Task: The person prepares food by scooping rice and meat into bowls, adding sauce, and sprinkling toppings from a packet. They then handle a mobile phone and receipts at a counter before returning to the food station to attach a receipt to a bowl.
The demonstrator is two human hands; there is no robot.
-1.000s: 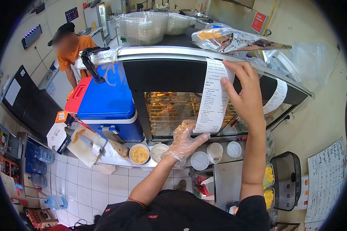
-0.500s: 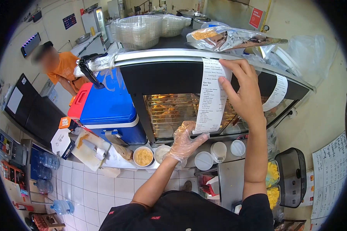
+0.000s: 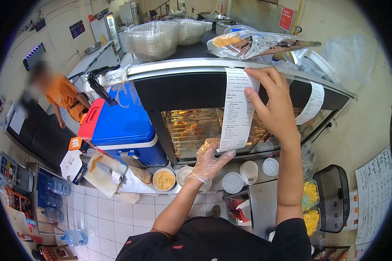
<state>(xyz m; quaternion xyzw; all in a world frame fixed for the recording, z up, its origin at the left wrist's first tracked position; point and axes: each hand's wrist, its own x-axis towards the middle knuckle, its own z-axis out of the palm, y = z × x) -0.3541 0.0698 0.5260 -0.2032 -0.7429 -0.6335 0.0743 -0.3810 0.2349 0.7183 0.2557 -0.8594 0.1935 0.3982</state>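
Observation:
A long printed receipt [image 3: 236,113] hangs down the front of a glass warming cabinet [image 3: 189,130]. My right hand [image 3: 272,102], bare, touches its upper right edge, with the fingers curved and the thumb on the paper. At the bottom end, my left hand [image 3: 211,163], in a clear plastic glove, pinches the paper between thumb and fingers. A second receipt [image 3: 310,103] hangs further right on the cabinet. Below my left hand stand a bowl of yellowish food [image 3: 164,179] and another bowl [image 3: 184,175].
A blue cooler [image 3: 124,126] and a red one [image 3: 91,115] stand left of the cabinet. Clear plastic containers [image 3: 154,39] lie on top. A cutting board [image 3: 104,172] is at the counter's left. A person in orange [image 3: 65,93] stands at the far left.
The person in orange has shifted left and stands more upright. My view has moved slightly; both of my hands stay at the receipt.

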